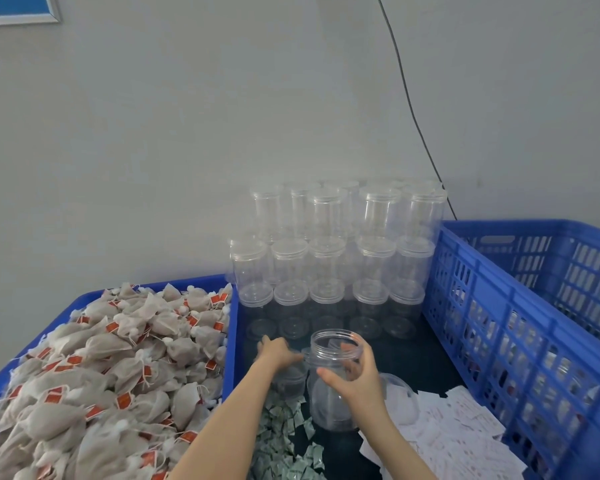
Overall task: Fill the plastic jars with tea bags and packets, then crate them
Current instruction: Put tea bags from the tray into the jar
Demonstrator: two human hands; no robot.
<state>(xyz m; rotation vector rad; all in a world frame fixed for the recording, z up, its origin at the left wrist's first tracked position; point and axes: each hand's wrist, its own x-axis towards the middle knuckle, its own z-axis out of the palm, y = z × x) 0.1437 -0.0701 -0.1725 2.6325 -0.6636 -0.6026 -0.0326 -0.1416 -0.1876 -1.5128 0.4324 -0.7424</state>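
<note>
My right hand (354, 372) grips an open, clear plastic jar (333, 403) that stands on the dark table between the packets; the jar looks empty. My left hand (278, 353) reaches just left of it and rests on something clear, maybe a lid or second jar (290, 379); what it holds is hard to tell. A heap of grey tea bags (101, 368) with red tags fills the blue bin (231, 341) on the left. Small green-white packets (284, 441) lie below the jar, white packets (458, 427) to its right.
Stacked clear lidded jars (336, 254) stand in three tiers against the wall behind my hands. A tall blue slatted crate (506, 327) borders the right side. A black cable (409, 109) runs down the wall.
</note>
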